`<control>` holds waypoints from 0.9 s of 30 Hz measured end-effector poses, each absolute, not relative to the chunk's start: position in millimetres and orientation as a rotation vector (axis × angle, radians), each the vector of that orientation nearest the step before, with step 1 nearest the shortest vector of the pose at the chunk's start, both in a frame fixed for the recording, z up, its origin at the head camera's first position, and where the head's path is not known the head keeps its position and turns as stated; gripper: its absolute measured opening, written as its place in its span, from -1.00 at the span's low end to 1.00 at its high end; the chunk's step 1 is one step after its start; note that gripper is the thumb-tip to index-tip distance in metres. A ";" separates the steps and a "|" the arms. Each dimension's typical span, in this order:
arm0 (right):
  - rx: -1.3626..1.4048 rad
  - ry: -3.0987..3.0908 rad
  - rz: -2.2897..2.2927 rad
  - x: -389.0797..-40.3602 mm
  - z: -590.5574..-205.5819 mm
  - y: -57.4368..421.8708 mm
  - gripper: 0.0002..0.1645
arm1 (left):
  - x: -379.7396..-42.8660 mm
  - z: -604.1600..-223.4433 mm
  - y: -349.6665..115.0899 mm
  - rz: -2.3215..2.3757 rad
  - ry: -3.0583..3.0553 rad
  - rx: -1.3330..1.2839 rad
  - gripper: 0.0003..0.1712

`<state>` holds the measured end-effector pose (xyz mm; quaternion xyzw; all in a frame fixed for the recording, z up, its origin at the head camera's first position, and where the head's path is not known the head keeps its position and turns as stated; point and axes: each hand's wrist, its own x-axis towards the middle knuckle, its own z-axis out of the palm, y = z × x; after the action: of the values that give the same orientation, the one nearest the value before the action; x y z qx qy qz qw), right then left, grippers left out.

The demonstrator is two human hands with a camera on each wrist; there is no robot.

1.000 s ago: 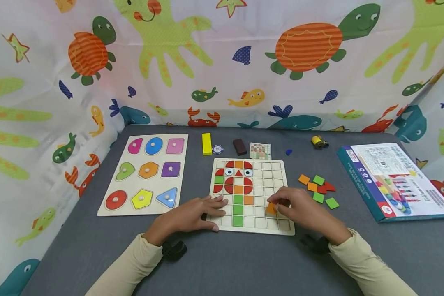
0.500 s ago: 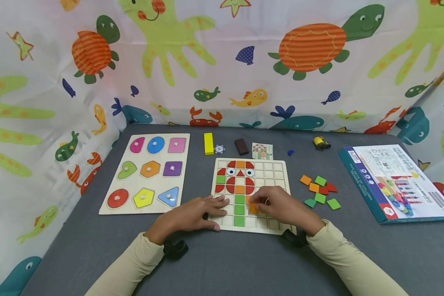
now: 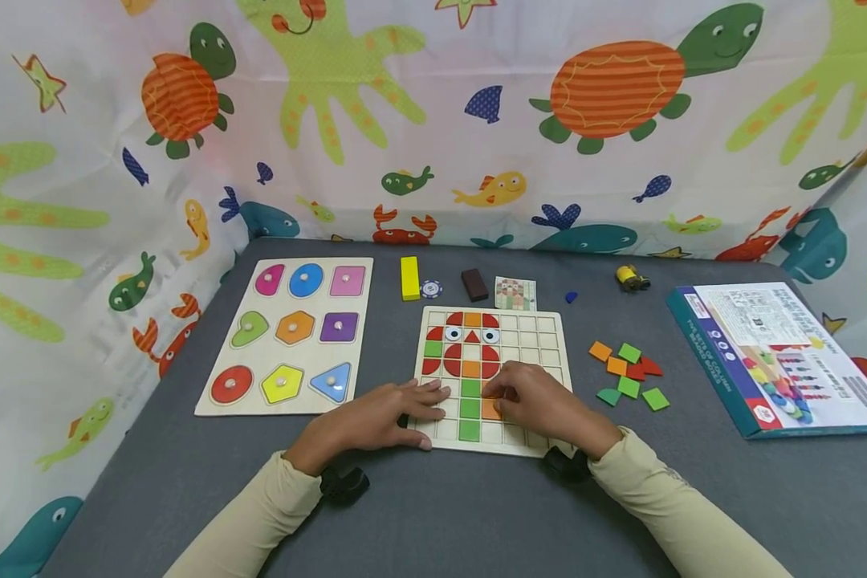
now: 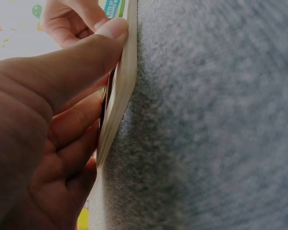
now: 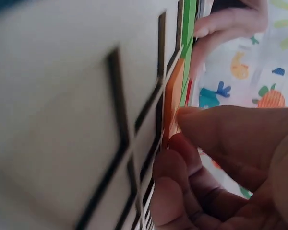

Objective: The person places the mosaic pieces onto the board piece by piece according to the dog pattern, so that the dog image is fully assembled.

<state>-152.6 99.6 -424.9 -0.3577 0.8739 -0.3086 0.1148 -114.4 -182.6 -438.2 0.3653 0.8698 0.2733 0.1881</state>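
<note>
A wooden grid board (image 3: 549, 358) lies on the grey table, bearing red, green and orange tiles and two eye tiles in its cells. My right hand (image 3: 545, 408) has thumb and fingertips on an orange square tile (image 3: 490, 410), beside the column of green tiles (image 3: 470, 409). In the right wrist view this orange tile (image 5: 173, 91) lies against the grid, the thumb on its near end. My left hand (image 3: 376, 417) rests on the board's left side with fingers spread. Its thumb (image 4: 86, 57) lies along the board's front edge in the left wrist view.
Loose tiles (image 3: 628, 385) in green, orange and red lie right of the board. A shape puzzle (image 3: 274, 409) stands left, a boxed set (image 3: 708, 361) far right. Behind are a yellow block (image 3: 409, 278), a poker chip (image 3: 431, 289), a dark block (image 3: 474, 284) and a pattern card (image 3: 515, 294).
My right hand has moved left across the board with the orange tile, down to the cell beside the green column. My left hand has stayed on the board.
</note>
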 end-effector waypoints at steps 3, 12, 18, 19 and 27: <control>-0.992 2.614 -0.900 -156.1 -422.5 106.9 -0.84 | -115.1 -437.4 -181.3 0.770 2.443 1.027 -0.38; -0.808 2.721 -0.875 -171.5 -417.2 151.3 -0.80 | -114.2 -435.3 -179.1 0.773 2.436 1.025 -0.38; -0.710 2.808 -0.835 -184.9 -412.2 186.3 -0.75 | -113.7 -436.5 -179.7 0.770 2.441 1.034 -0.38; -0.687 2.811 -0.839 -187.1 -410.5 192.4 -0.74 | -113.5 -436.3 -179.9 0.768 2.441 1.030 -0.38; -0.509 2.833 -0.845 -200.4 -398.5 235.3 -0.67 | -113.1 -435.4 -181.2 0.762 2.444 1.015 -0.37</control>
<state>-200.4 235.3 -398.5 -0.1692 0.9420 -0.2809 0.0710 -113.1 -181.2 -435.4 0.3616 0.8709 0.2714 0.1929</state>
